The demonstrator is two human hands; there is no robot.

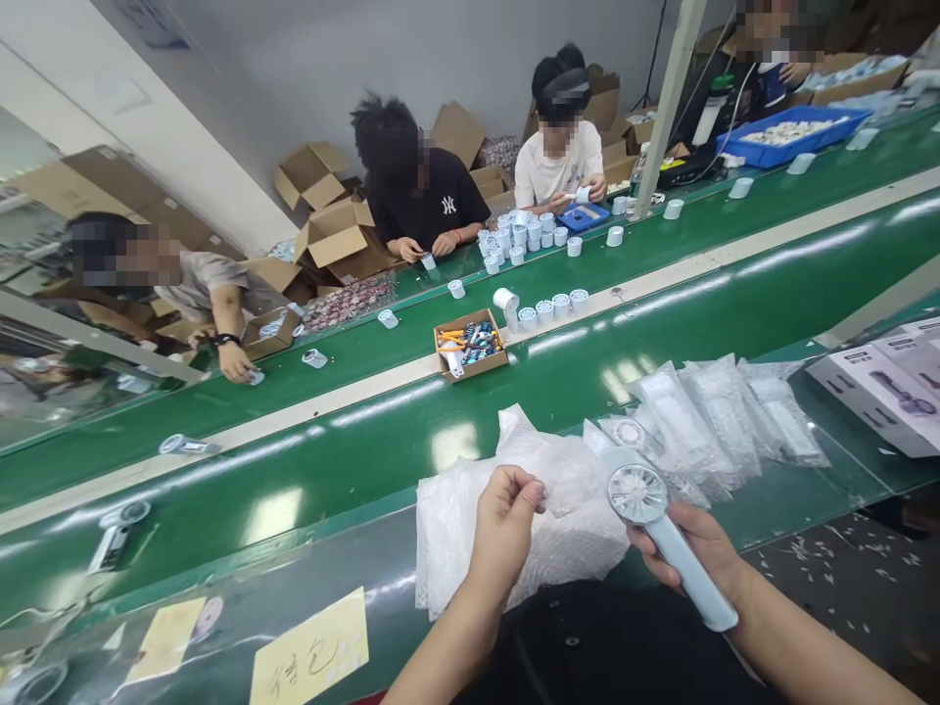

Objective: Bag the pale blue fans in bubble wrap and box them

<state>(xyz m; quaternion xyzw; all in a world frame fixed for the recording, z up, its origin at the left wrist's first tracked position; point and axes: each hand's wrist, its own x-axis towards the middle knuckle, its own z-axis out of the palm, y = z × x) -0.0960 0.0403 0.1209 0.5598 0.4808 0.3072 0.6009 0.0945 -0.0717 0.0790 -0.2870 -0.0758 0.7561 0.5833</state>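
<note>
My right hand (697, 553) is closed round the handle of a pale blue hand-held fan (637, 493), its round head up and facing me. My left hand (508, 519) is pinched on the top edge of a bubble-wrap bag (565, 470) from a stack of such bags (455, 548) lying on the bench edge in front of me. The fan head sits just right of the pinched bag.
A row of bagged fans (705, 416) lies to the right, beside white product boxes (881, 392). The green conveyor (308, 470) carries loose fans (117, 534) and a small cardboard box of tools (470, 345). Three people sit across the belt handling fan parts. Yellow notes (312, 651) lie near me.
</note>
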